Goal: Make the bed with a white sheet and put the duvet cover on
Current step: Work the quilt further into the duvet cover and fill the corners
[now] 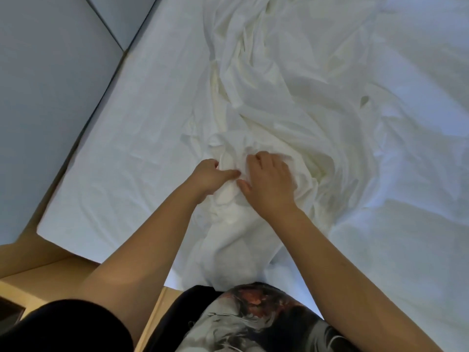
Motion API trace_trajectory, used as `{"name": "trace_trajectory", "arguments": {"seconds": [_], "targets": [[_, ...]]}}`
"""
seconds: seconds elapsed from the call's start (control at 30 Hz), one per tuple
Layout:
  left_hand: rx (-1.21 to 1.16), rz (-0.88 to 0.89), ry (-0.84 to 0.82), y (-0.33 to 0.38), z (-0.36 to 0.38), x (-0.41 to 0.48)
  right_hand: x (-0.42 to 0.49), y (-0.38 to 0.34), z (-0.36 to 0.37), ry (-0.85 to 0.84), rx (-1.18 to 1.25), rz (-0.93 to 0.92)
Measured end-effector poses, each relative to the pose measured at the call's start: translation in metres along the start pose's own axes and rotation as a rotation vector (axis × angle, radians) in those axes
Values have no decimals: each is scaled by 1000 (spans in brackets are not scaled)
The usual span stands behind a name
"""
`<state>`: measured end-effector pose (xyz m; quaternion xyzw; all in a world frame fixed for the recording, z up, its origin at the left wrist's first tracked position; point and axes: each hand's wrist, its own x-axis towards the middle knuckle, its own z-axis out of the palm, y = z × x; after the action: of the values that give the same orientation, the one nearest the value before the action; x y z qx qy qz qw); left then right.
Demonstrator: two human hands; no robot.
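One crumpled cream-white fabric duvet cover [279, 97]: our left hand [212, 177] and right hand [270, 185] clutch its near end; bulk trails away.

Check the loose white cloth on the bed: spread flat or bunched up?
Bunched up. The loose white cloth lies in deep crumpled folds over the flat sheet, gathered where the left hand and right hand grip it.

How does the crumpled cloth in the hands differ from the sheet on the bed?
The sheet lies flat with faint creases; the crumpled cloth is bunched in deep folds. The sheet looks bluish white, the cloth creamier. The left hand and right hand grip the cloth, not the sheet. Both are plain fabric.
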<state>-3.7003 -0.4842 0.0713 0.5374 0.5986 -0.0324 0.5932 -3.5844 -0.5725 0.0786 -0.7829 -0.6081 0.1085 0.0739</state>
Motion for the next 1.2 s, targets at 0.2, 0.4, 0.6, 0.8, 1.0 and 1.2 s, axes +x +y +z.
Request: {"name": "trace_trajectory", "arguments": {"seconds": [0.2, 0.4, 0.6, 0.8, 1.0, 1.2], "targets": [[-148, 46, -36, -8, -1, -2, 2, 36, 8, -49, 76, 152], [-190, 8, -117, -19, -6, -4, -17, 62, 6, -10, 13, 312], [-198, 108, -139, -15, -3, -3, -8, 15, 3, -11, 104, 185], [-70, 238, 11, -1, 8, -2, 18, 6, 5, -52, 139, 177], [-173, 70, -61, -5, 7, 0, 10, 34, 0, 62, 106, 423], [5, 125, -125, -13, 15, 1, -3, 34, 8, -45, -15, 403]]}}
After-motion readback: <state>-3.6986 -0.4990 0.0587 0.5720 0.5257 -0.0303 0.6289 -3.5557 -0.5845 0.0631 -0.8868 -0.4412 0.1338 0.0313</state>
